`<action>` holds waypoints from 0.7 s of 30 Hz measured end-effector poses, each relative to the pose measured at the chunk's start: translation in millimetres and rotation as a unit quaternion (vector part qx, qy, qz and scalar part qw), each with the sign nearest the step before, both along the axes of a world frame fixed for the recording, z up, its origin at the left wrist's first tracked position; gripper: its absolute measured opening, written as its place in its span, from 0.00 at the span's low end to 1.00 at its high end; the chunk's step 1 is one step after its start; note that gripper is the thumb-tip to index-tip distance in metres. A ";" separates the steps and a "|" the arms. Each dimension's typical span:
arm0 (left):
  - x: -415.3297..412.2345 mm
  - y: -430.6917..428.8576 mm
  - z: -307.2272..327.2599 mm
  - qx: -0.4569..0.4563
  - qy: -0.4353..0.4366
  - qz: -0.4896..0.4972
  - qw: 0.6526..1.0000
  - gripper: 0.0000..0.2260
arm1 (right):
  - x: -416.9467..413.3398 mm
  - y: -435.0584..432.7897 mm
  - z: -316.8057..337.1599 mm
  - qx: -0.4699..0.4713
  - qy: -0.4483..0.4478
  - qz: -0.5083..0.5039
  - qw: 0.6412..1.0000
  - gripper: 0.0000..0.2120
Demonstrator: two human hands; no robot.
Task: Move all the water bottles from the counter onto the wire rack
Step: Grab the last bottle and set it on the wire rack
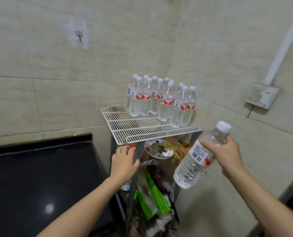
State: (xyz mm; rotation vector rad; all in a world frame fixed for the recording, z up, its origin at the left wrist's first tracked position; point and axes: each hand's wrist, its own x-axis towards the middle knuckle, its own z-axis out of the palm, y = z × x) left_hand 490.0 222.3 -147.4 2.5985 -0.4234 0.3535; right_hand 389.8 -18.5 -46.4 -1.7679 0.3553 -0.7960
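Clearly the water bottle I held was full, so heavy, its thin plastic slick; my right hand closed around its shoulder, base tilted toward seven o'clock, below the wire rack. My left hand hung open, empty.

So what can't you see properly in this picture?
Head view, the only one:
- Back row of clear plastic water bottles on the white wire rack: front bottles hide them, so no exact count.
- Label print on the tilted bottle in the right hand: too small to read.
- Small round dish under the rack: contents too blurred to name.
- Black counter: cut off at the left edge.
- Left hand: covers the rack's front leg.
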 end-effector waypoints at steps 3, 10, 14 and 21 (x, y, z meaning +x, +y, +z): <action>39.2 -25.3 15.0 0.040 -0.028 -0.004 0.999 0.23 | 32.3 -12.9 16.6 0.010 -0.037 0.006 0.999 0.17; 131.1 -63.2 33.7 0.044 -0.023 0.010 0.999 0.24 | 149.9 -2.2 65.7 -0.035 -0.067 0.047 0.996 0.21; 146.7 -71.4 13.3 0.116 -0.052 0.038 0.991 0.21 | 217.5 1.6 74.7 -0.043 -0.049 0.073 0.995 0.24; 148.1 -80.5 9.6 0.140 -0.049 0.082 0.985 0.23 | 310.6 8.6 56.7 -0.124 0.048 0.083 0.988 0.34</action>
